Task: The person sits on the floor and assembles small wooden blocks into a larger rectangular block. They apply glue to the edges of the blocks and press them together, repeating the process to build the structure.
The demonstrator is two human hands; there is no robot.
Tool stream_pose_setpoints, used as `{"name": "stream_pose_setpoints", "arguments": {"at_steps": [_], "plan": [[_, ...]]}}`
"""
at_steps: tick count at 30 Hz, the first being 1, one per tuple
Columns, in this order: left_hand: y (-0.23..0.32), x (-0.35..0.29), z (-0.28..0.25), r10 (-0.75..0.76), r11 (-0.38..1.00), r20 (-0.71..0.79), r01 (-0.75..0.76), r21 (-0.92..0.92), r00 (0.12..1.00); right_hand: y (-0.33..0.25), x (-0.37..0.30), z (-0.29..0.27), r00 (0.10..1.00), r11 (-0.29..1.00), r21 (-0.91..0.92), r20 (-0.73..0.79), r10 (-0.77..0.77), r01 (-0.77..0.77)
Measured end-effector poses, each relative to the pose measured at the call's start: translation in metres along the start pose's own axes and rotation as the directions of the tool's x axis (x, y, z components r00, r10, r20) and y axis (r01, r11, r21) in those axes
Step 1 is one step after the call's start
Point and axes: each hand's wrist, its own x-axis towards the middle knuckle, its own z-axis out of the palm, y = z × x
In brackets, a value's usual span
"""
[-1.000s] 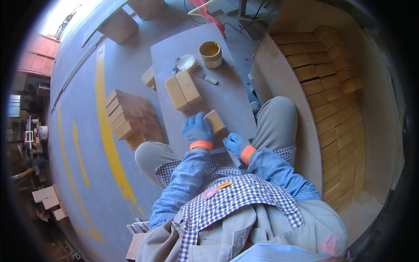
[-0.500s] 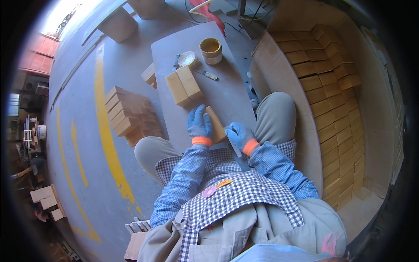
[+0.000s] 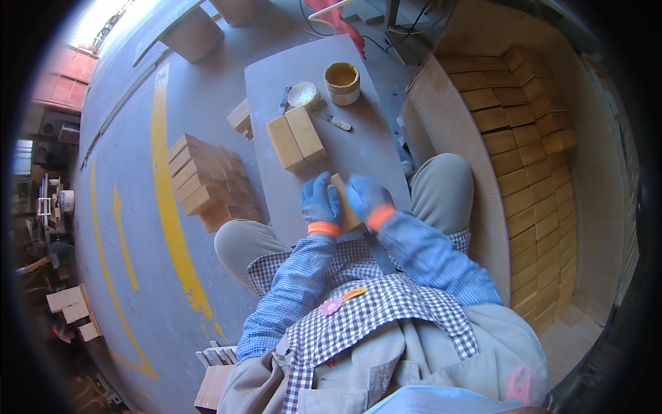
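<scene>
A wooden block (image 3: 347,212) lies on the near part of the grey board in front of my lap. My left hand (image 3: 321,201), in a blue-grey glove with an orange cuff, grips the block along its left side, fingers pointing away from me. Gloved the same way, my right hand (image 3: 367,195) is closed at the block's upper right edge. Its fingertips are turned down and out of sight, so anything in them is hidden. Just beyond my hands, two pale wooden blocks (image 3: 294,139) sit side by side. A dark grey strip (image 3: 378,252) hangs between the board and my apron.
The grey board (image 3: 372,138) also bears an open tub of yellowish paste (image 3: 342,83), a round shallow container (image 3: 302,95) and a putty knife (image 3: 338,122). Stacked wooden blocks (image 3: 207,181) stand on the floor at left. A large cardboard box (image 3: 458,131) of blocks is at right.
My right hand has moved up and away from me along the block, from its near right corner to its upper right edge. My left hand stays on the block's left side.
</scene>
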Motion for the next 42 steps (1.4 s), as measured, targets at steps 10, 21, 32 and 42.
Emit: {"name": "stream_pose_setpoints", "arguments": {"at_steps": [10, 21, 32, 42], "plan": [[-0.001, 0.002, 0.002, -0.001, 1.0, 0.001, 0.001, -0.024, 1.0, 0.025, 0.037, 0.028, 0.975, 0.913, 0.353, 0.157, 0.155, -0.202], [0.002, 0.0, 0.004, -0.049, 0.996, -0.016, 0.048, -0.076, 0.999, 0.066, 0.02, 0.043, 0.961, 0.815, 0.554, 0.277, 0.015, -0.173], [0.001, 0.001, 0.006, -0.071, 0.997, -0.086, 0.067, -0.05, 0.994, 0.072, -0.076, 0.021, 0.93, 0.838, 0.448, 0.325, 0.172, -0.312], [-0.001, -0.036, -0.046, -0.206, 0.962, -0.113, 0.222, 0.158, 0.972, 0.047, -0.016, 0.013, 0.968, 0.76, 0.601, 0.191, 0.163, -0.246]]}}
